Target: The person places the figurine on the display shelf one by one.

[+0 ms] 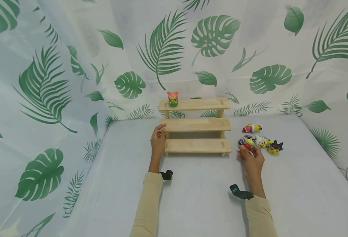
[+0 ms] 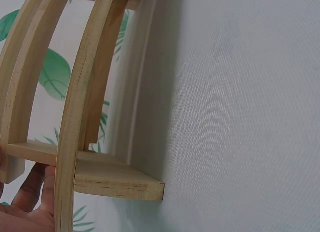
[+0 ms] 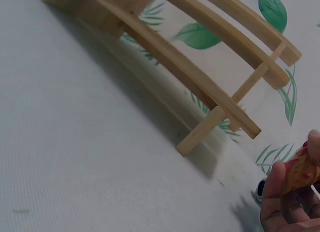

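A small red, orange and yellow figurine with a glossy, plastic look [image 1: 245, 144] is at the right of the stand, pinched between thumb and fingers by the right grip [image 1: 253, 159]; whether it is off the surface I cannot tell. The step in hand looks like picking it up, and the next move likely calls for lifting it clear of the white-and-yellow figurine [image 1: 261, 141] and black-and-yellow figurine [image 1: 275, 147] close by. The left grip [image 1: 158, 140] holds the left end of the three-tiered pale wooden stand [image 1: 196, 125], whose top tier bears a pink-and-green figurine [image 1: 172, 98]. The pale, fine-textured surface [image 1: 200, 194] runs back to white fabric hangings printed with green leaves [image 1: 245, 29], which enclose the back and sides.
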Motion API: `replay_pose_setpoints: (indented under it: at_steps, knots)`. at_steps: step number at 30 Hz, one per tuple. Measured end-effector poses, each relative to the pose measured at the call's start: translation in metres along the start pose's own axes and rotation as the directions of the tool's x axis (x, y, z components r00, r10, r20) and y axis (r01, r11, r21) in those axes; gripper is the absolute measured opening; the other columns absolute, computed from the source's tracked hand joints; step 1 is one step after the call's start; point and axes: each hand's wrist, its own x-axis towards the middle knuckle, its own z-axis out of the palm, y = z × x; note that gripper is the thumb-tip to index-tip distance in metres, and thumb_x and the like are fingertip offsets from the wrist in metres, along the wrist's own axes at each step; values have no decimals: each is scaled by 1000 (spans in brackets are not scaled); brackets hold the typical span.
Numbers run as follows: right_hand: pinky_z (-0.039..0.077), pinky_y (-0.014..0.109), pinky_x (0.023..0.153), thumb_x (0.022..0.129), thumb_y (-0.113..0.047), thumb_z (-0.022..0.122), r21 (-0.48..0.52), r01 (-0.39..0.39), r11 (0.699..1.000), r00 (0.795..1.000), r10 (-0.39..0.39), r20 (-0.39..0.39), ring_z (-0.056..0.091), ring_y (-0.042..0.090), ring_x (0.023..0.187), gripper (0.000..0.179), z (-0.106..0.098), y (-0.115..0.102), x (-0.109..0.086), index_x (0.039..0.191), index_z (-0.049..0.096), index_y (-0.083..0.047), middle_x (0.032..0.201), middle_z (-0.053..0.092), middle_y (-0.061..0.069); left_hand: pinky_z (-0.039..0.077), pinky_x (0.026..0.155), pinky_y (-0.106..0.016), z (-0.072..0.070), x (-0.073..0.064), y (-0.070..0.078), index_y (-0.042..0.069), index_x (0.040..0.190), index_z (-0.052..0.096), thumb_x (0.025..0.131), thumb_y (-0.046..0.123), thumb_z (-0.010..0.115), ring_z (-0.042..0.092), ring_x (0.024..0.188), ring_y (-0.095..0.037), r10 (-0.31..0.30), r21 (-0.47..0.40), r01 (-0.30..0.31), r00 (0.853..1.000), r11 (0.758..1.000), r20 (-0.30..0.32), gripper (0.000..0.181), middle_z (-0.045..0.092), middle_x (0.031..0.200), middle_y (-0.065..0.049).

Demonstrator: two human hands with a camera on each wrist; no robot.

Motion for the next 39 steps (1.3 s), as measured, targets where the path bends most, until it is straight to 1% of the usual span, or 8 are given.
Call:
replay_pose_setpoints:
  at_steps: [2, 5, 11, 17, 24, 29, 36, 39]
  knots:
    - [57, 21, 66, 88, -15, 72, -37, 36, 999, 999, -35, 18, 68, 5, 81, 53, 1, -2, -3, 135, 48, -9, 113, 54, -2, 38, 56, -20, -1, 0, 1, 22, 120, 66, 101, 32, 54, 43, 60, -5, 1, 4, -1, 1000, 1000, 4, 25, 60, 83, -24]
    - [57, 22, 64, 89, -21, 72, -85, 79, 993, 996, -76, 38, 68, 2, 81, 61, 3, -4, -6, 141, 43, -6, 112, 56, -6, 38, 56, -20, -1, 1, 1, 23, 120, 66, 101, 31, 55, 44, 59, -5, -3, 13, 3, 1000, 1000, 3, 24, 59, 77, -19]
    - [56, 21, 58, 89, -26, 71, -133, 73, 989, 997, -66, 51, 68, -1, 77, 49, 1, 3, 1, 132, 49, -14, 107, 62, -12, 39, 56, -19, -1, 0, 0, 20, 120, 66, 101, 27, 55, 47, 62, -6, -2, 13, 2, 1000, 1000, -2, 24, 64, 88, -23]
    - [55, 20, 57, 89, -33, 71, -124, 53, 991, 997, -45, 64, 68, 1, 70, 60, 1, 2, 5, 138, 46, -11, 103, 65, -13, 42, 60, -19, 0, -1, 0, 19, 120, 66, 101, 26, 54, 52, 73, -8, 4, 9, -4, 1000, 1000, 0, 24, 70, 107, -13]
    - [56, 23, 54, 88, -29, 73, -68, 86, 994, 990, -78, 115, 67, 9, 64, 56, 6, -6, 5, 133, 45, -13, 99, 68, -8, 40, 57, -19, 0, -1, 0, 19, 121, 66, 101, 27, 54, 49, 66, -7, 13, 12, -13, 1000, 1000, 4, 25, 66, 96, -24]
    - [57, 26, 58, 89, -22, 72, -22, 140, 990, 973, -134, 187, 70, 11, 73, 54, 15, -14, 4, 136, 45, -15, 105, 69, -3, 38, 55, -19, 0, 0, -1, 21, 121, 66, 101, 28, 54, 45, 60, -5, -1, 20, 1, 1000, 1000, 0, 24, 63, 88, -27]
    - [57, 27, 59, 90, -15, 70, -31, 229, 973, 935, -211, 285, 72, 10, 79, 59, 35, -30, 11, 142, 41, -15, 111, 62, -1, 36, 51, -20, 0, 0, -2, 23, 120, 66, 101, 26, 53, 40, 54, -5, 0, 23, 0, 1000, 1000, 0, 23, 52, 68, -8]
    - [57, 28, 58, 90, -12, 70, -27, 268, 963, 913, -245, 325, 72, 10, 80, 56, 44, -38, 16, 140, 45, -16, 110, 62, 1, 36, 51, -21, 0, 0, -2, 21, 120, 66, 101, 26, 53, 41, 54, -5, 9, 18, -9, 1000, 1000, 2, 23, 52, 68, -9]
